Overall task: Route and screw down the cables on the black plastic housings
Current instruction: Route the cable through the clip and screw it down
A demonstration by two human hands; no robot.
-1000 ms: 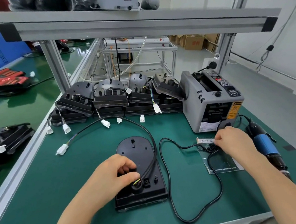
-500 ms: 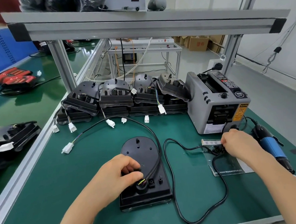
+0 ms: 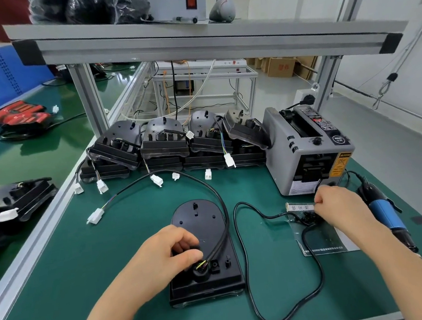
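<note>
- Since a second ago my right hand (image 3: 338,207) has drawn back a little from the screw bag (image 3: 313,227) toward the tape dispenser (image 3: 307,149), and the view has shifted slightly; my left hand (image 3: 167,253) has stayed put on the housing.
- Left grip: thumb and fingers pinched closed on the black cable (image 3: 216,211) just where it enters the round socket, I judge to keep the coloured leads seated while a screw is fetched.
- Right grip: fingertips closed over the bag's paper label; whether a screw is held I cannot tell.
- The black housing (image 3: 201,252) lies flat on the green worktop (image 3: 59,267) right before me, its cable arcing away to a white connector (image 3: 95,215).
- The blue screwdriver (image 3: 384,213) lies just beside my right hand, ready to pick up.
- Finished housings (image 3: 163,141) are stacked at the back, out of the way.
</note>
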